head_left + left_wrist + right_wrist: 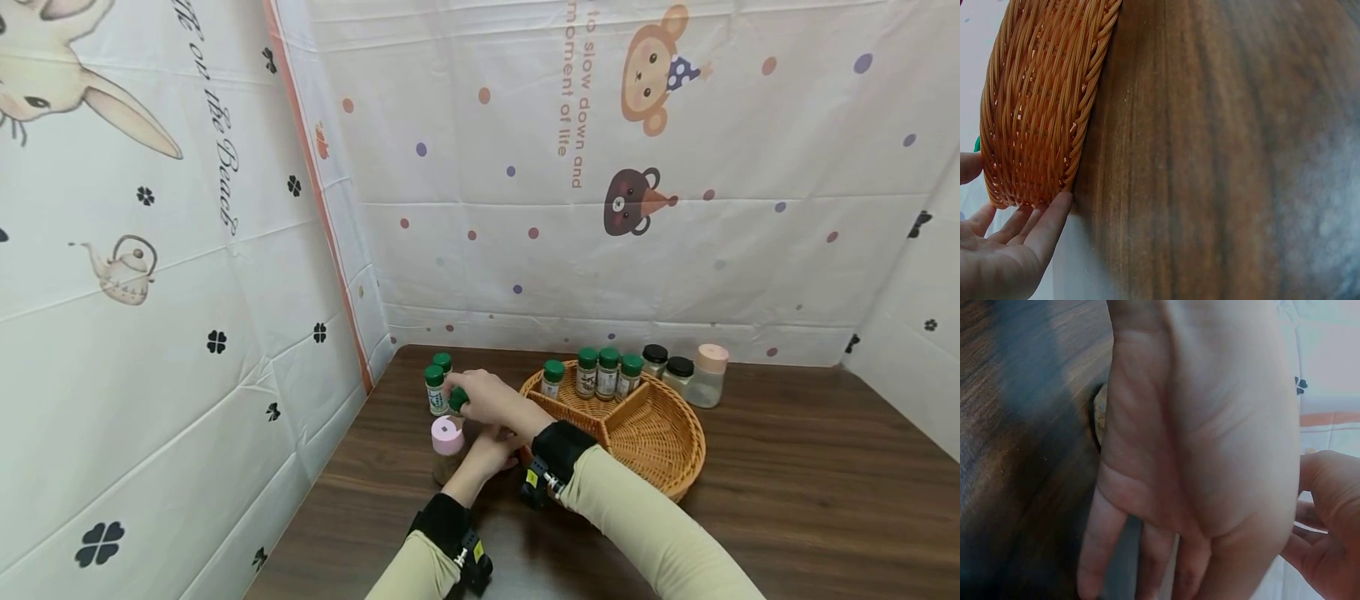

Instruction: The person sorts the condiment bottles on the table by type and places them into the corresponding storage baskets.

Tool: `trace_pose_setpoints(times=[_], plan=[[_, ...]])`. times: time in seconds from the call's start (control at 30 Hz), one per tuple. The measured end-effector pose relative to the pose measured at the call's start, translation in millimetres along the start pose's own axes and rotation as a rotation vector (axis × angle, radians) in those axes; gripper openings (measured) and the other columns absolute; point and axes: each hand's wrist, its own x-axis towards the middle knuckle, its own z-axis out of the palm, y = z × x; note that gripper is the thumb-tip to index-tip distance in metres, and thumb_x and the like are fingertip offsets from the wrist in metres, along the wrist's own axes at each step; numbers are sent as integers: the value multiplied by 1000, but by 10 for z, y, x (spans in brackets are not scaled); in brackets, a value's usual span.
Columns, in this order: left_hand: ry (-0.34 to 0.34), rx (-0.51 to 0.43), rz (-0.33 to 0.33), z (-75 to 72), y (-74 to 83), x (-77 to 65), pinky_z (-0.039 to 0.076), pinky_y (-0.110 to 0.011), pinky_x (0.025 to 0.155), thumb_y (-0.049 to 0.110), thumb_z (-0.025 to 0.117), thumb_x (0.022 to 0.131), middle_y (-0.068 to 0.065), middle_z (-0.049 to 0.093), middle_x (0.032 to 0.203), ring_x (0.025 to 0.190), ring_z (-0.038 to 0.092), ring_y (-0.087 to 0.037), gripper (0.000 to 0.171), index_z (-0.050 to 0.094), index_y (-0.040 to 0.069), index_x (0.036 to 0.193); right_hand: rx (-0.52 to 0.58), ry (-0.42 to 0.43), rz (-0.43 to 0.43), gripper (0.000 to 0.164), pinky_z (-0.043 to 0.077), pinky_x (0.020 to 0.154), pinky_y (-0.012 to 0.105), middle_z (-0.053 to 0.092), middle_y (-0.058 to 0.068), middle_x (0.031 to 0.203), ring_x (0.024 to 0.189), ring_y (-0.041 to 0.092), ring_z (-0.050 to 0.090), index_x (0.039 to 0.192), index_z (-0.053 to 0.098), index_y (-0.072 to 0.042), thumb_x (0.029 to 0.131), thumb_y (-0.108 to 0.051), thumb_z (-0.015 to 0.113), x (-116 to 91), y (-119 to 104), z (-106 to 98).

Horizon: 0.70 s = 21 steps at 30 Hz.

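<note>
My right hand (pixel 487 398) pinches a small green-capped spice jar (pixel 458 399) at the left of the table, with most of the jar hidden. Below it, my left hand (pixel 491 452) grips the near left side of a round wicker basket (pixel 656 442). In the left wrist view its fingers (pixel 1054 219) press on the woven outer wall, the thumb at the rim. A pink-lidded jar (pixel 447 446) stands beside my left wrist. Two more green-capped jars (pixel 436 392) are just behind the right hand. The left hand fills most of the right wrist view.
Several green-capped jars (pixel 607 372) stand in the basket's far section, behind its dividers (pixel 633 406). At the back right are two black-lidded jars (pixel 678 375) and a peach-lidded jar (pixel 707 379). Printed cloth (pixel 480 258) hangs around the wooden table (pixel 810 467).
</note>
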Motion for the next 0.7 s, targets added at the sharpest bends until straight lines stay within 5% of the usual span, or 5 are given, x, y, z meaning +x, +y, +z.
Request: trace_pose_setpoints(times=[0.3,0.7], plan=[[-9,-23,-5,5,-13,37,52,-59,95,13,57,101,-27,37,154,139,41,-46,60,31,9,155,36,53,37,26,39,68,30,64,7,114,91,19,52,112,64,-13,90,0,66,-16,72,-162],[-25,-66,-4,3,-17,35,51,-63,95,9,56,99,-30,31,155,135,45,-49,63,27,4,155,99,161,65,25,49,79,35,64,9,112,97,23,58,109,63,-13,89,1,68,-179,277,-480]])
